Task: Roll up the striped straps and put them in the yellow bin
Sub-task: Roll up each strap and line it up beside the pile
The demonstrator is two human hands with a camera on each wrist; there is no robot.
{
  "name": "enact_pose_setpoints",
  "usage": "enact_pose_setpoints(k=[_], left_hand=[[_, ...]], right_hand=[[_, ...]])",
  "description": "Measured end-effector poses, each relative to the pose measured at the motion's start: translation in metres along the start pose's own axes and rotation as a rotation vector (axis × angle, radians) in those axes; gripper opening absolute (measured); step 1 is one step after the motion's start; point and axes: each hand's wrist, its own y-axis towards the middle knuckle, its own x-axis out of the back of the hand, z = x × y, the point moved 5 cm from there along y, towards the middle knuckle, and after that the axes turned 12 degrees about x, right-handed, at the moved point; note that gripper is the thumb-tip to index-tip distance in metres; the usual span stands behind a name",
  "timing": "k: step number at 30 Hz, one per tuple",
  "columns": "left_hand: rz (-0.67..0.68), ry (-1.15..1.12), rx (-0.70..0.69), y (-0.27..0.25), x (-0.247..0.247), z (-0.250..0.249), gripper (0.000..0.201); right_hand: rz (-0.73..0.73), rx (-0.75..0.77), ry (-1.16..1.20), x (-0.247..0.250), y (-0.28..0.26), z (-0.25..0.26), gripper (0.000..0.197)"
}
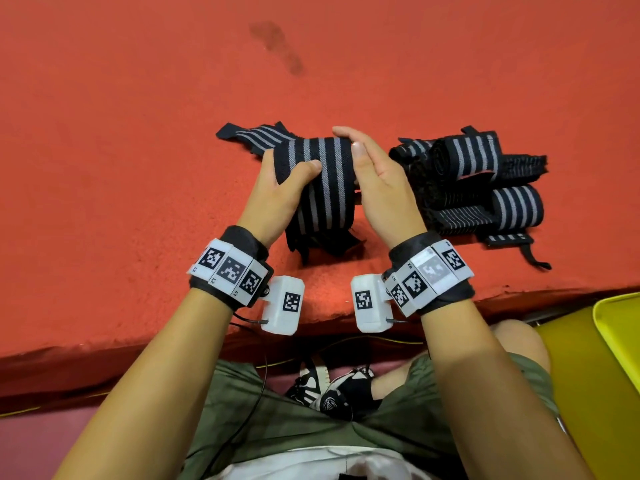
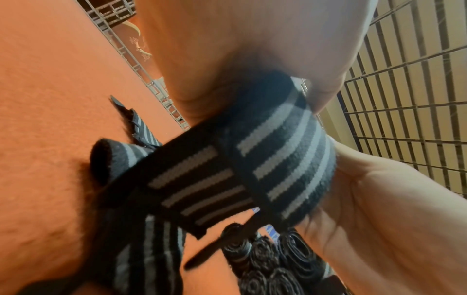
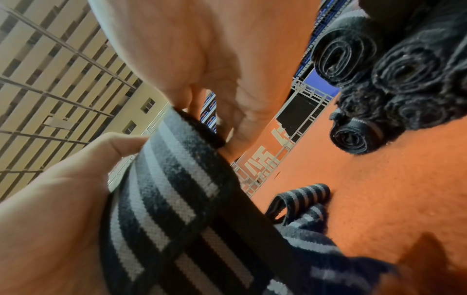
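Observation:
A black strap with grey stripes (image 1: 325, 174) is partly rolled and held just above the red surface, between both hands. My left hand (image 1: 284, 181) grips its left side, thumb over the top. My right hand (image 1: 367, 161) holds the right end, fingers over the far side and thumb on the near side. One loose tail (image 1: 256, 135) lies on the surface beyond, another hangs toward me. The wrist views show the same strap (image 2: 265, 159) (image 3: 177, 199) close up. Several rolled straps (image 1: 478, 178) are piled to the right. A corner of the yellow bin (image 1: 616, 327) shows at lower right.
The red carpeted surface (image 1: 138, 133) has a dark stain (image 1: 277, 46) at the back, and its front edge runs just above my knees. Loose strap ends (image 1: 519, 244) trail from the pile. Cables and my shoes (image 1: 332, 386) are below the edge.

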Motion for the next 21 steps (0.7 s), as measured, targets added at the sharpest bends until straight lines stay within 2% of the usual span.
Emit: enact_pose_setpoints(k=[4, 9, 11, 18, 21], left_hand=[[-0.013, -0.019, -0.001, 0.0, -0.002, 0.0, 0.047], [-0.008, 0.085, -0.17, -0.005, 0.003, -0.009, 0.041], [0.024, 0.088, -0.184, -0.006, 0.004, -0.009, 0.04], [0.12, 0.121, -0.099, -0.008, 0.001, -0.005, 0.073], [0.118, 0.112, -0.092, -0.007, 0.001, -0.005, 0.077]], right_hand=[[0.013, -0.006, 0.012, -0.002, 0.002, -0.003, 0.037], [0.069, -0.095, 0.075, -0.007, 0.001, -0.005, 0.035], [0.065, -0.084, 0.044, -0.005, 0.003, -0.007, 0.037], [0.007, -0.088, -0.077, 0.0, 0.008, -0.015, 0.049], [0.022, -0.09, -0.045, 0.001, 0.007, -0.015, 0.045]])
